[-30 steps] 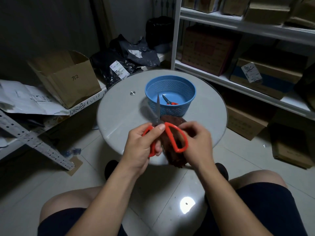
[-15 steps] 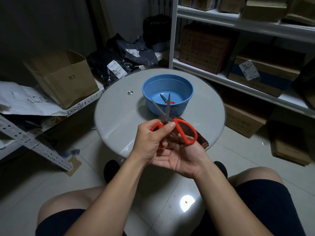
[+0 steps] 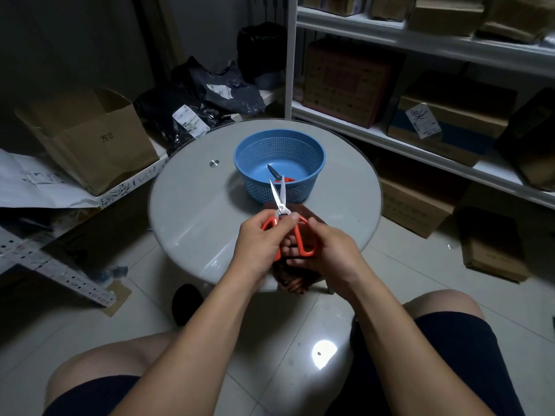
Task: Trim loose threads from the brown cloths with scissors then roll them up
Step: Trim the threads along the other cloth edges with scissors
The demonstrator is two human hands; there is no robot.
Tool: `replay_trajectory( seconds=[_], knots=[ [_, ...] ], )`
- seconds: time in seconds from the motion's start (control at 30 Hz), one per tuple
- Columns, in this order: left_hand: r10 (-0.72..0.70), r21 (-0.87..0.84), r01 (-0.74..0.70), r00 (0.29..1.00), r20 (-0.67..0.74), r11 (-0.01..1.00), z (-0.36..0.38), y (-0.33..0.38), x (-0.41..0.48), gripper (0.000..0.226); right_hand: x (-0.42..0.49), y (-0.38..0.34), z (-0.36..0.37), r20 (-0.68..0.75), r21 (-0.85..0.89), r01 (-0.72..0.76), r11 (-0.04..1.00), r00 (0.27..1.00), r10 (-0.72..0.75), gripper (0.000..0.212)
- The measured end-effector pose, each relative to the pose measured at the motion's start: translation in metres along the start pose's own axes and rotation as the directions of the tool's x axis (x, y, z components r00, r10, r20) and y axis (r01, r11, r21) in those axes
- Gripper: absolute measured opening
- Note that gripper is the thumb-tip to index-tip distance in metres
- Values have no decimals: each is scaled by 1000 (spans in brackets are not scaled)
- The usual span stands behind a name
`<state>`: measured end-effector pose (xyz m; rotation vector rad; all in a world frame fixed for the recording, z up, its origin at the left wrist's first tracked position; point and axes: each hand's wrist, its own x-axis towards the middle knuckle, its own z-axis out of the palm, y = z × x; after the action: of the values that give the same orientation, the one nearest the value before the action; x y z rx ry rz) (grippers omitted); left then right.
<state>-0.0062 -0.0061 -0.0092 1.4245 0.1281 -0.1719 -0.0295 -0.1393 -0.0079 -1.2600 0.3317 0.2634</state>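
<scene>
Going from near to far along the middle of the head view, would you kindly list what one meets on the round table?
Brown cloth at the near edge → orange-handled scissors held in both hands → blue basket with a second pair of scissors lying inside.

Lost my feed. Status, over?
Both hands on scissors, blades slightly apart. Cloth under hands, unrolled. Basket just beyond blades.

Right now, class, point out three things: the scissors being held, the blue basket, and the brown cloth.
scissors (image 3: 280,196), head view, on the steel blades.
blue basket (image 3: 312,175), head view, on its right mesh wall.
brown cloth (image 3: 295,280), head view, on the edge hanging over the table's rim.
</scene>
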Motion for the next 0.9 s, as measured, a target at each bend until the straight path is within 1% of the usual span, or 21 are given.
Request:
replay_trajectory(
  seconds=[0.07, 0.1, 0.17, 0.23, 0.27, 0.33, 0.37, 0.4, 0.43, 0.47, 0.5, 0.6, 0.67, 0.73, 0.77, 0.83, 0.9],
  knots=[
    [-2, -32, 2, 1000, -4, 1000, -1, 0, 0, 19, -1, 1, 5, -6, -25, 60, 998, 998, -61, 39],
    [-1, -35, 1, 1000, -15, 999, -2, 1, 0, 22, -2, 0, 5, 1, -64, 86, 994, 996, -86, 38],
    [-23, -52, 21, 999, -35, 998, -6, 4, -2, 22, -2, -2, 7, 30, -180, 123, 976, 992, -119, 36],
    [-68, -71, 67, 998, -15, 995, -14, 6, -2, 19, 2, -2, 6, 3, -348, 152, 925, 987, -161, 32],
    [-94, -58, 94, 996, -1, 994, -18, 6, -3, 17, 8, -3, 5, -46, -494, 167, 853, 975, -218, 29],
    [-143, 15, 143, 990, 15, 990, -27, 8, -4, 15, 22, -3, 2, -123, -773, 151, 616, 917, -379, 24],
    [-170, 43, 169, 985, 25, 985, -30, 7, -5, 14, 28, -6, 1, -140, -853, 121, 508, 885, -445, 25],
    [-200, 50, 198, 979, 39, 979, -32, 8, -6, 14, 36, -7, 0, -150, -903, 77, 423, 865, -479, 29],
    [-226, 49, 224, 973, 53, 973, -35, 8, -8, 15, 44, -8, -1, -162, -932, 24, 362, 864, -476, 33],
    [-246, 48, 243, 967, 68, 969, -35, 8, -10, 17, 51, -9, -2, -187, -944, -37, 328, 878, -441, 38],
    [-255, 61, 251, 964, 71, 966, -37, 8, -11, 18, 58, -10, -3, -215, -943, -85, 323, 895, -391, 41],
    [-239, 113, 229, 967, 86, 967, -43, 10, -13, 15, 75, -9, -4, -267, -896, -156, 415, 937, -226, 51],
    [-230, 112, 220, 969, 86, 969, -46, 14, -13, 9, 78, -9, -4, -273, -871, -163, 464, 945, -181, 57],
    [-216, 114, 206, 973, 79, 972, -52, 18, -14, 4, 72, -10, -2, -258, -862, -118, 493, 939, -226, 53],
    [-192, 150, 182, 980, 58, 972, -56, 20, -15, 9, 66, -11, 0, -234, -862, -67, 503, 932, -276, 46],
    [-94, 310, 93, 996, -12, 946, -67, 22, -14, 23, 55, -11, 7, -162, -859, 52, 510, 916, -366, 31],
    [43, 518, -2, 997, -68, 856, -76, 22, -15, 30, 42, -5, 17, -68, -872, 144, 469, 911, -407, 27]
  ],
)
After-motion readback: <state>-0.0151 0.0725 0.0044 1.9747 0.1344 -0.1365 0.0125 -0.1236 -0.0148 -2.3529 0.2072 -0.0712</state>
